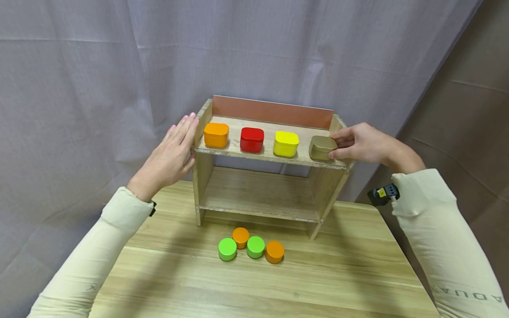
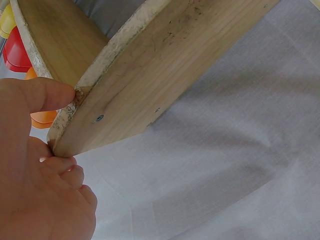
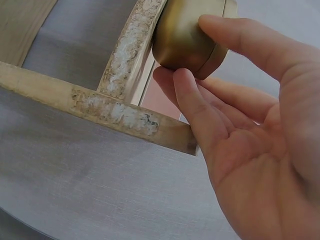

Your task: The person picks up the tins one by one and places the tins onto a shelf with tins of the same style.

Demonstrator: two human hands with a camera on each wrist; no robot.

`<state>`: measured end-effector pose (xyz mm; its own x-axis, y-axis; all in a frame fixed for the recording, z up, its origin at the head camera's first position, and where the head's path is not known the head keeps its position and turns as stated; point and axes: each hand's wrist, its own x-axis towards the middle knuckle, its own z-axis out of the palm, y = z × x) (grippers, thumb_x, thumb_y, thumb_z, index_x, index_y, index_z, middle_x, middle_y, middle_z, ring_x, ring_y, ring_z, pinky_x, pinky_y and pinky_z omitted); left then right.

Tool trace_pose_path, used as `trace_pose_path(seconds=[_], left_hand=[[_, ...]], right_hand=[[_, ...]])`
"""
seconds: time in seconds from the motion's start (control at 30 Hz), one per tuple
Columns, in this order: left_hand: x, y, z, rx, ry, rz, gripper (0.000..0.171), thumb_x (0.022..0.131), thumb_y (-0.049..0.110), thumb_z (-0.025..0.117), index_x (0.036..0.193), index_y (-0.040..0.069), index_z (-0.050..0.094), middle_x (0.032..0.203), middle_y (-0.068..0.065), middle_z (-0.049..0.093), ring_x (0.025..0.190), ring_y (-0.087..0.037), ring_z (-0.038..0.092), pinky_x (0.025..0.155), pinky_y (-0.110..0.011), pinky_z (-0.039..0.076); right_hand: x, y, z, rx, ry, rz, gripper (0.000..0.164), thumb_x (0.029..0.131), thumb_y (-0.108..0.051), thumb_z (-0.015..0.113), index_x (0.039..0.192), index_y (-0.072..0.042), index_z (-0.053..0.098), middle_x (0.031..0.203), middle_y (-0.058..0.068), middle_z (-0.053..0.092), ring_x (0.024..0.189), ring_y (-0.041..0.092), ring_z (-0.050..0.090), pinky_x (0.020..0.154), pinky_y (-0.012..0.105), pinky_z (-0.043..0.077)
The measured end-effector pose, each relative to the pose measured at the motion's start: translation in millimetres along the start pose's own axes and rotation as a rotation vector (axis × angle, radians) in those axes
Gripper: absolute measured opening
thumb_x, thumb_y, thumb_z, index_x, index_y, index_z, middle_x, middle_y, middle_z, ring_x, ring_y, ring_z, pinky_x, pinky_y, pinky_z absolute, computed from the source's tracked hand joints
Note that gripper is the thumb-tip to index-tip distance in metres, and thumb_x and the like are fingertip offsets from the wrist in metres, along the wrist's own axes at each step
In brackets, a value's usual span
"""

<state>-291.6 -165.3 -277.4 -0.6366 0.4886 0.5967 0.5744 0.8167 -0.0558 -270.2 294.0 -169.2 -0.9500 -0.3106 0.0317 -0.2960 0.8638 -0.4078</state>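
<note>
Gold rounded lidded tin (image 1: pixel 321 149), contents hidden: your right hand (image 1: pixel 363 143) pinches it; your straight-fingered left hand (image 1: pixel 169 155) touches wooden shelving (image 1: pixel 258 192).

We see a pale wood-grained table (image 1: pixel 199 291) with soft shadows across it. On it stand four low round containers close together: a left green one (image 1: pixel 227 247), a right green one (image 1: pixel 256 245), an orange one (image 1: pixel 240 236) set back between them, and another orange one (image 1: pixel 275 250) at the right end. Behind, we see a creased grey curtain (image 1: pixel 91 79); rightward, darker brownish fabric (image 1: pixel 469 128).
</note>
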Motion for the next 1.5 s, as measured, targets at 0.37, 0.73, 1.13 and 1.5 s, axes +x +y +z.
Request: trace_pose_path(seconds=[0.37, 0.73, 1.13, 1.5], left_hand=[[0.0, -1.2, -0.2, -0.002, 0.000, 0.000, 0.087, 0.088, 0.015, 0.055, 0.156, 0.006, 0.002, 0.165, -0.012, 0.002, 0.152, -0.031, 0.011, 0.123, -0.052, 0.018], [1.0, -2.0, -1.1, 0.003, -0.002, -0.002, 0.088, 0.088, 0.015, 0.055, 0.156, 0.007, 0.001, 0.165, -0.011, 0.001, 0.153, -0.030, 0.010, 0.123, -0.052, 0.018], [1.5, -0.8, 0.5, -0.006, 0.007, 0.001, 0.087, 0.088, 0.015, 0.055, 0.156, 0.007, 0.002, 0.165, -0.011, 0.002, 0.152, -0.030, 0.011, 0.124, -0.050, 0.016], [3.3, 0.5, 2.5, -0.010, 0.026, 0.018, 0.086, 0.087, 0.014, 0.055, 0.156, 0.006, 0.005, 0.164, -0.013, 0.006, 0.152, -0.031, 0.013, 0.123, -0.052, 0.019]], right_hand=[[-2.7, -6.2, -2.4, -0.077, 0.023, 0.005, 0.058, 0.083, -0.031, 0.074, 0.132, -0.006, 0.058, 0.125, 0.017, 0.066, 0.117, 0.029, 0.063, 0.085, 0.028, 0.056], [-25.2, -12.0, -13.0, -0.130, 0.105, -0.035, 0.065, 0.081, -0.042, 0.074, 0.133, -0.007, 0.057, 0.126, 0.015, 0.066, 0.113, 0.029, 0.066, 0.081, 0.019, 0.056], [-55.7, -10.0, 7.1, -0.151, 0.229, -0.185, 0.054, 0.079, -0.035, 0.078, 0.127, -0.017, 0.063, 0.119, 0.003, 0.070, 0.097, -0.007, 0.065, 0.074, -0.003, 0.043], [-74.3, 4.7, 40.7, -0.072, 0.152, -0.222, 0.051, 0.080, -0.030, 0.077, 0.128, -0.023, 0.061, 0.122, -0.005, 0.068, 0.102, -0.002, 0.066, 0.079, 0.009, 0.053]])
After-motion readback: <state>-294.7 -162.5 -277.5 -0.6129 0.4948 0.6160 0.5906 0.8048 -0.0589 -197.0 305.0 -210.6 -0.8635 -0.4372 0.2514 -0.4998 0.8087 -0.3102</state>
